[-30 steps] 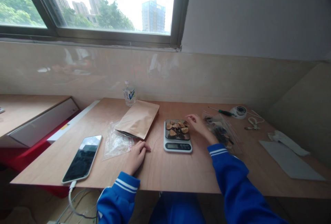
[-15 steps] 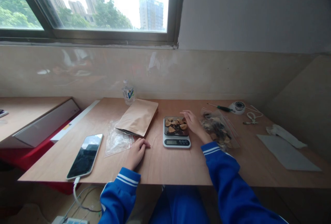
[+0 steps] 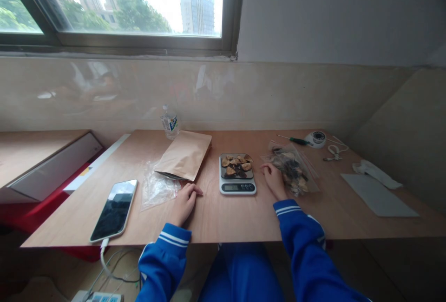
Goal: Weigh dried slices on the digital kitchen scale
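A small kitchen scale [image 3: 237, 180] sits mid-table with dried brown slices [image 3: 236, 165] piled on its platform. My right hand [image 3: 273, 180] rests on the wood just right of the scale, fingers loosely curled, beside a clear zip bag of dried slices [image 3: 291, 170]; whether it pinches a slice I cannot tell. My left hand [image 3: 186, 202] lies flat on the table, holding nothing, its fingertips near an empty clear plastic bag [image 3: 157, 188] and a brown paper pouch [image 3: 184, 155].
A phone [image 3: 114, 209] on a charging cable lies at the front left. A water bottle [image 3: 169, 122] stands at the back. A screwdriver [image 3: 294, 140], a tape roll [image 3: 316, 137], a grey sheet [image 3: 378, 195] and white cloth [image 3: 375, 172] lie on the right. A lower desk [image 3: 31, 154] adjoins at left.
My right hand has drawn back from over the scale's platform to the table between the scale and the zip bag. The left hand stayed put.
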Tool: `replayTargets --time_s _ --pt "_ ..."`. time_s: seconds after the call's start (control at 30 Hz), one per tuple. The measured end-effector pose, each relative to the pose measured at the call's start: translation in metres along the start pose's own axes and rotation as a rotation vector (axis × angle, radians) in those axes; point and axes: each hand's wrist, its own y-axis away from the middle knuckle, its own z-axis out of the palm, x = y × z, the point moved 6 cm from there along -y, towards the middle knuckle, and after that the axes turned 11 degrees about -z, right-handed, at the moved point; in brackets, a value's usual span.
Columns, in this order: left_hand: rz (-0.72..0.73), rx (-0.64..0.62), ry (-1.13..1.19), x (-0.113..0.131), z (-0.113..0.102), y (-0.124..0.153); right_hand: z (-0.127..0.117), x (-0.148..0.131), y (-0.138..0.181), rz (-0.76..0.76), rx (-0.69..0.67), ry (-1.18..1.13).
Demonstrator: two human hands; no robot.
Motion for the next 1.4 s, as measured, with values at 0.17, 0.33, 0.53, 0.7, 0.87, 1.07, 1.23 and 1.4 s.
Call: replayTargets --time_s 0.17,0.33,0.53,0.7,0.87,1.07,1.23,1.4 --pt "-0.002 0.072 -0.015 -0.003 -0.004 -0.001 0.003 0.003 0.002 -0.023 -0.027 0.012" --pt "-0.152 0.383 0.047 -0.023 -0.026 -0.001 -0.009 -0.026 0.002 -0.211 0.165 0.076" --pt "-0.144 0.318 0.097 -0.025 -0.023 -0.003 0.023 -0.105 -0.034 -0.393 -0.084 0.153" --pt "-0.136 0.289 0.068 -0.021 -0.02 -0.002 0.069 -0.116 -0.065 -0.261 -0.363 0.165" --pt "-0.136 0.258 0.057 -0.022 -0.018 -0.002 0.069 -0.1 -0.074 -0.221 -0.287 0.226" --pt "-0.134 0.253 0.062 -0.021 -0.018 -0.001 0.044 -0.087 -0.071 -0.185 -0.186 0.212" --pt "-0.128 0.298 0.084 -0.019 -0.022 0.0 0.003 -0.055 -0.04 -0.204 0.119 0.166" --pt "-0.141 0.395 0.075 -0.014 -0.03 0.006 -0.018 -0.024 0.004 -0.154 0.186 0.132"
